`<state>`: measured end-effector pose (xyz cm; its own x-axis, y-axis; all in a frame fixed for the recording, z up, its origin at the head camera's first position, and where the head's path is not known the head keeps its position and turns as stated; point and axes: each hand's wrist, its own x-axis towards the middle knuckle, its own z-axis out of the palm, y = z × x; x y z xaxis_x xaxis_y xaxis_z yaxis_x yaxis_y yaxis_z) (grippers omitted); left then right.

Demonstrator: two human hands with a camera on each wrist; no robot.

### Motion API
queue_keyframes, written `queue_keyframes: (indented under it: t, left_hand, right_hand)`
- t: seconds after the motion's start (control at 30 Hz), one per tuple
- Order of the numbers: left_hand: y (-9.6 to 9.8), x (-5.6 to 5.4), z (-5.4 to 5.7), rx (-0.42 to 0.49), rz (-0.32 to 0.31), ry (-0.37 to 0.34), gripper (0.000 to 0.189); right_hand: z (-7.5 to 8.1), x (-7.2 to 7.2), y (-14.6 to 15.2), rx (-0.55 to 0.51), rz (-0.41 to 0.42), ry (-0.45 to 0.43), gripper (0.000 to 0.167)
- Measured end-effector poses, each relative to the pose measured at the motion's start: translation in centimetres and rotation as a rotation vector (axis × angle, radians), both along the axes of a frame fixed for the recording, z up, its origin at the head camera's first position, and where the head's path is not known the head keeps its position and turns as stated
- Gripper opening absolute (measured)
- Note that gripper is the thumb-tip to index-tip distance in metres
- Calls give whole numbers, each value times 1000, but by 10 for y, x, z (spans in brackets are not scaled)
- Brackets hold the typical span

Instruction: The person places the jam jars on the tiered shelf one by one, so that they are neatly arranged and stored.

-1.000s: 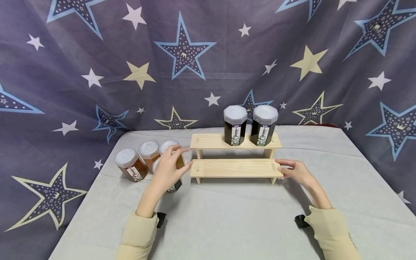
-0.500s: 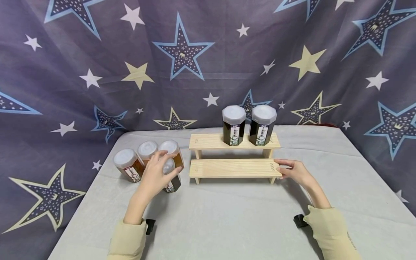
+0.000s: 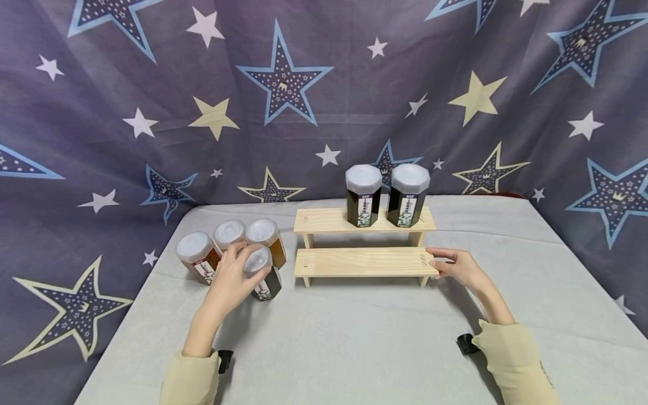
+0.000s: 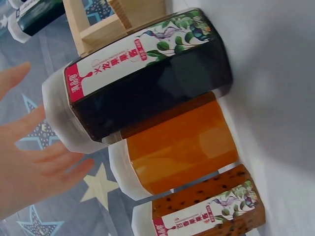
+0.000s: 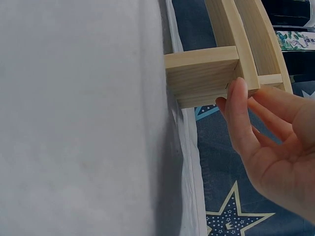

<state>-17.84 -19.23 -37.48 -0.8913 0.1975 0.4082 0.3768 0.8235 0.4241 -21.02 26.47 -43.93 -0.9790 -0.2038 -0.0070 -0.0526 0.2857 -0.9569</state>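
A dark jam jar [image 3: 267, 284] with a frosted lid stands at the front of a group of jars on the left. My left hand [image 3: 230, 281] is spread over its lid, with thumb and fingers on either side. In the left wrist view the left hand [image 4: 42, 152] shows straight fingers beside the lid [image 4: 69, 110], the thumb apart from it. My right hand [image 3: 458, 266] pinches the right end of the lower step of a two-step wooden rack [image 3: 364, 262]. The right wrist view shows the right thumb [image 5: 238, 105] against the corner of that board.
Behind the dark jar stand an orange jar [image 3: 277, 250], another amber jar [image 3: 230, 232] and a brown-red speckled jar [image 3: 197, 259]. Two dark jars, a left one [image 3: 363, 202] and a right one [image 3: 407, 202], stand on the upper step. A star-patterned curtain [image 3: 354, 84] hangs behind the pale tablecloth [image 3: 354, 349].
My left hand has moved left and down from the rack's left end to the front dark jar's lid. The right hand stays on the rack.
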Motion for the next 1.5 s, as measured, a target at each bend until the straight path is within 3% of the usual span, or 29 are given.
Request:
queue_keyframes:
  t: [0.27, 0.47, 0.73, 1.37, 1.5]
  left_hand:
    - [-3, 1, -5, -28, 37, -70, 49]
    - [-5, -1, -12, 12, 41, -103, 46]
    - [-2, -5, -23, 85, 90, -74, 47]
    - [-5, -11, -26, 146, 137, 30, 44]
    - [-3, -8, -27, 141, 151, 33, 45]
  right_hand:
    - [-1, 0, -1, -4, 2, 1, 43]
    - [-1, 0, 0, -17, 11, 7, 43]
    - [-1, 1, 1, -29, 15, 6, 44]
    - [0, 0, -1, -26, 11, 22, 43]
    - [0, 1, 0, -24, 8, 18, 42]
